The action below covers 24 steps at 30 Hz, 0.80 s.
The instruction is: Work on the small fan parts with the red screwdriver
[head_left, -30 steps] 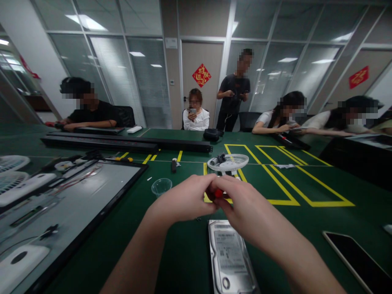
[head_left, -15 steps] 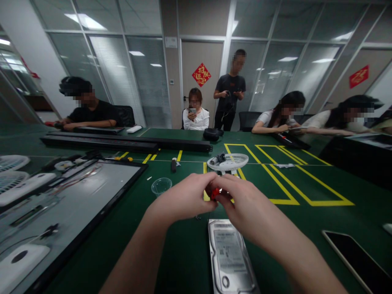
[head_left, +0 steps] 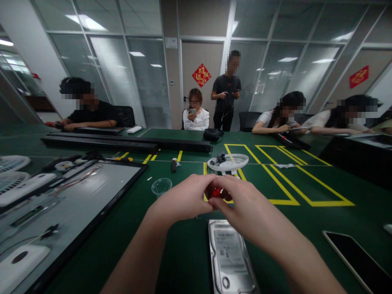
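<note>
My left hand [head_left: 191, 194] and my right hand [head_left: 240, 196] meet above the table, fingers curled together around a small red object [head_left: 216, 192]. Only a bit of its shiny red surface shows between the fingers, so its kind is hidden. Both hands are closed on it. Below them a silver hard drive [head_left: 231, 257] lies flat, label up, partly covered by my right wrist. Small dark bits that look like screws [head_left: 198, 218] rest just left of the drive. Beyond my left wrist stands a clear plastic cup [head_left: 161, 186].
A flat panel [head_left: 101, 183] with loose parts fills the left side. A white fan grille [head_left: 228, 162] sits past my hands. A phone [head_left: 352, 257] lies at right, and long black bars [head_left: 128, 143] lie at the back. Several people are around the table's far side.
My fingers have shifted slightly around the red object, with my right thumb a little lower and further left. The standing person has moved slightly left.
</note>
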{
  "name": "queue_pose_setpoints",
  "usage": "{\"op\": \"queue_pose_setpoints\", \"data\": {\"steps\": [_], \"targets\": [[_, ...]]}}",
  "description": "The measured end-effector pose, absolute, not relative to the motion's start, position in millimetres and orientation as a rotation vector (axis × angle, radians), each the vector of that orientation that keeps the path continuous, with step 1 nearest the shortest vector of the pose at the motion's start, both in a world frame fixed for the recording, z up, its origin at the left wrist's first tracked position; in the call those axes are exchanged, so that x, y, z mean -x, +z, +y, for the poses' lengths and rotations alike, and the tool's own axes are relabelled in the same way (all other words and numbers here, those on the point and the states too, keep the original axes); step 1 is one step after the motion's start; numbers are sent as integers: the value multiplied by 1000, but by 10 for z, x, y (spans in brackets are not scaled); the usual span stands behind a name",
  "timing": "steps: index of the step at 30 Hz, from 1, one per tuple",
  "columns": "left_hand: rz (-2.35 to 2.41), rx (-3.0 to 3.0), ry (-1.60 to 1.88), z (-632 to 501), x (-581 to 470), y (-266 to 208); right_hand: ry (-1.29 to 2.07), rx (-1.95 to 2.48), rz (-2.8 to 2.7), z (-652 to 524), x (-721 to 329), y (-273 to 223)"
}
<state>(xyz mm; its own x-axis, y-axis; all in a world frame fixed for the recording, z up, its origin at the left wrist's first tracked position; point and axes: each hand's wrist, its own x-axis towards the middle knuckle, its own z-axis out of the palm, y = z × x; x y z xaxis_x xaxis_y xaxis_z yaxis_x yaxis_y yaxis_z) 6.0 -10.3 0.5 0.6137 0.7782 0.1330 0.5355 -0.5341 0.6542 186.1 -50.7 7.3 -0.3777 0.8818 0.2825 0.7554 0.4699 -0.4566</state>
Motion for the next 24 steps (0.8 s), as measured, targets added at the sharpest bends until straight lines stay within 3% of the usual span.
{"op": "queue_pose_setpoints", "data": {"steps": [24], "targets": [[975,-2262,626,-129,-69,28,359,1295,-2214,-496,-1865,62]]}}
